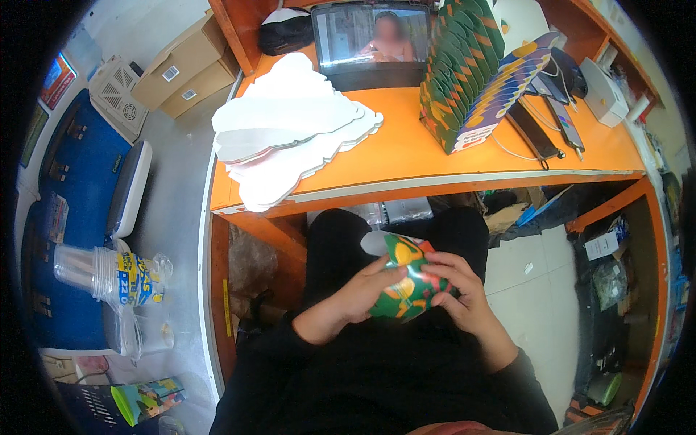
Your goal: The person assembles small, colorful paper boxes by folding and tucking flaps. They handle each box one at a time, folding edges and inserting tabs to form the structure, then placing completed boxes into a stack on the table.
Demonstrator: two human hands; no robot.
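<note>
Both hands are clamped on one item. Left hand (pixel 371 291): thumb and fingers close on the left side of a green printed carton (pixel 403 296) with orange and red shapes. Right hand (pixel 460 288): fingers bent over its right side. Carton location: above the lap, below the front edge of the orange desk (pixel 395 156). A pale flap shows at its upper left.

Desk, left end: loose pile of white cut-out sheets (pixel 290 138), reaching the front left corner. Right of centre: stack of nested cartons (pixel 464 72), green and purple faces. Back edge: screen (pixel 371 40). Toward the right edge: dark pouch (pixel 533 132), phone (pixel 564 122), white box (pixel 603 93).

Left of desk, grey surface (pixel 181 210): clear plastic cups (pixel 119 275), nested, lying sideways.
</note>
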